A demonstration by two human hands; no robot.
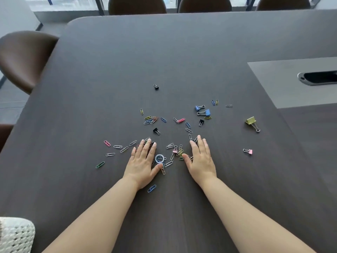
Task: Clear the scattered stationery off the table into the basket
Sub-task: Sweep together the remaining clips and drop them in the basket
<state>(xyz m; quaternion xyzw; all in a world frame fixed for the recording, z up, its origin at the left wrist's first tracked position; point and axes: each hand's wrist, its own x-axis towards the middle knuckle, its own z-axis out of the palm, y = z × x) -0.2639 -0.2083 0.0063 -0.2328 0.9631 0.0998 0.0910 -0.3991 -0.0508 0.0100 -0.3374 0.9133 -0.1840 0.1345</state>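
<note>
A: Any writing or brand marks to read?

B: None legible; the clips are too small to show print.

A: Where is the stationery?

B: Scattered over the middle of the dark desk [91,88]. Both hands lie flat, palms down, among it. The left hand [143,162] has its fingers [145,148] spread slightly and rests on a dark clump of clips; the right hand [200,159] has its fingers together, thumb out, gripping nothing.

A: What lies between them?

B: A pale blue ring [159,158], a pink binder clip [175,150] and a tangle of silver and yellow paper clips.

A: Which way do the bigger pieces point?

B: The yellow binder clip [252,123] lies off to the right, handles trailing toward the near right. Two blue binder clips [203,110] lie with long axes across the desk, handles facing opposite ways. A black binder clip [156,86] sits alone farther out.

A: And the basket?

B: A white woven basket [16,234] shows only at the near left corner; its contents cannot be seen.
</note>
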